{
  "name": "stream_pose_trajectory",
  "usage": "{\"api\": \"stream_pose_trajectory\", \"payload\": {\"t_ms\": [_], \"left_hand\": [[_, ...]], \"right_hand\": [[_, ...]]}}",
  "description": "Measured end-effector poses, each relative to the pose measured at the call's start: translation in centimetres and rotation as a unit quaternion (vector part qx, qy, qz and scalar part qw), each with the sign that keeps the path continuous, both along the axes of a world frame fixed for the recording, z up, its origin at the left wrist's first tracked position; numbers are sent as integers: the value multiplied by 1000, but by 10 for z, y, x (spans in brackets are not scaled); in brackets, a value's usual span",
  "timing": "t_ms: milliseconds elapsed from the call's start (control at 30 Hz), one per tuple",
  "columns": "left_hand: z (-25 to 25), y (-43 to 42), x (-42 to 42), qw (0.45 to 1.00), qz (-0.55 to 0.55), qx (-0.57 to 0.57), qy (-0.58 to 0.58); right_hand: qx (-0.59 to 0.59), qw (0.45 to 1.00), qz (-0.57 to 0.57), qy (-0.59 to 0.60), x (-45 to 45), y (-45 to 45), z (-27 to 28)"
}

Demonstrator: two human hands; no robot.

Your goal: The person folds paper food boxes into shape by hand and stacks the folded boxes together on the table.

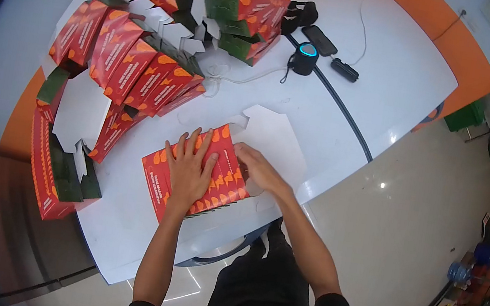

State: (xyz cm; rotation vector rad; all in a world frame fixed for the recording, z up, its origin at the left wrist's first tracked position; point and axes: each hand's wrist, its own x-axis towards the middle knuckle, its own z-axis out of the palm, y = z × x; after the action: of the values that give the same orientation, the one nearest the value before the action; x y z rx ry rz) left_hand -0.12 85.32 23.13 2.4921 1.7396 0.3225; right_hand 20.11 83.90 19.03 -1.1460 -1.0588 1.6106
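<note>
A red cardboard box printed with orange shapes and white lettering lies on its side on the white table, close to the front edge. My left hand rests flat on its upper face, fingers spread. At the box's right end is my right hand, its fingers bent at the opening and partly hidden by the box edge. A white flap extends from that end toward the back right.
Many similar red and green boxes are piled at the left and back left. A small black speaker with a blue-lit top, a phone, a black device and a black cable lie at the back right.
</note>
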Motion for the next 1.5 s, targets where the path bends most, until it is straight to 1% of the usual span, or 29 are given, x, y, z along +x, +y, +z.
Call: {"api": "stream_pose_trajectory", "payload": {"t_ms": [67,100,133,167,200,300,400,433,500,567,633,667,767,833,900,933,967,1000,1033,1067,1100,1133,1233,1333,1433,1500], "left_hand": [[-3,1,0,1000,6,3,-6],[-2,1,1,1000,5,3,-6],[-2,1,1,1000,5,5,-6],[-1,1,1,1000,4,6,-7],[-2,2,1,1000,5,6,-6],[-2,3,1,1000,3,4,-2],[0,2,3,1000,6,-1,-5],[-1,3,4,1000,7,-3,-6],[-4,4,5,1000,10,-5,-2],[-7,7,2,1000,5,-5,8],[-4,8,-4,1000,2,0,22],[-8,6,3,1000,3,-4,16],[-12,7,3,1000,16,-2,20],[-14,9,5,1000,11,2,20],[-10,6,5,1000,12,-3,16],[-13,7,4,1000,12,2,17],[-13,7,4,1000,11,-1,18],[-12,6,4,1000,12,-2,18],[-10,6,7,1000,11,-1,14],[-9,5,9,999,10,8,37],[-9,4,9,1000,10,4,28],[-9,5,8,1000,9,1,21],[-8,5,6,1000,6,5,17],[-11,8,6,1000,4,2,22],[-8,5,7,999,15,0,30],[-9,6,7,999,18,2,31]], "right_hand": [[-81,996,34,21,30,13,10],[-5,998,-28,-55,33,20,0],[72,985,-89,-130,34,29,-16],[147,956,-151,-202,36,37,-27],[170,942,-152,-246,37,47,-28],[248,910,-34,-331,28,70,-33],[198,873,87,-437,14,89,-33],[206,863,104,-450,14,94,-33],[223,851,115,-461,18,100,-34],[246,874,101,-406,6,106,-36],[255,888,94,-370,-1,103,-52],[294,884,61,-357,-9,105,-67],[279,912,-23,-300,-19,93,-86],[336,891,-136,-275,-14,78,-76],[329,903,-88,-262,17,52,-49],[296,919,19,-260,56,36,-31],[261,922,129,-256,86,21,-20],[221,897,191,-331,90,-2,-17],[245,867,205,-383,84,-22,-21],[268,830,218,-437,74,-41,-29],[349,803,150,-460,55,-53,-61],[418,791,52,-445,43,-61,-75],[382,785,102,-477,44,-54,-67],[415,749,73,-511,50,-55,-55],[409,775,62,-478,37,-66,-64],[381,820,40,-425,32,-74,-70]]}}
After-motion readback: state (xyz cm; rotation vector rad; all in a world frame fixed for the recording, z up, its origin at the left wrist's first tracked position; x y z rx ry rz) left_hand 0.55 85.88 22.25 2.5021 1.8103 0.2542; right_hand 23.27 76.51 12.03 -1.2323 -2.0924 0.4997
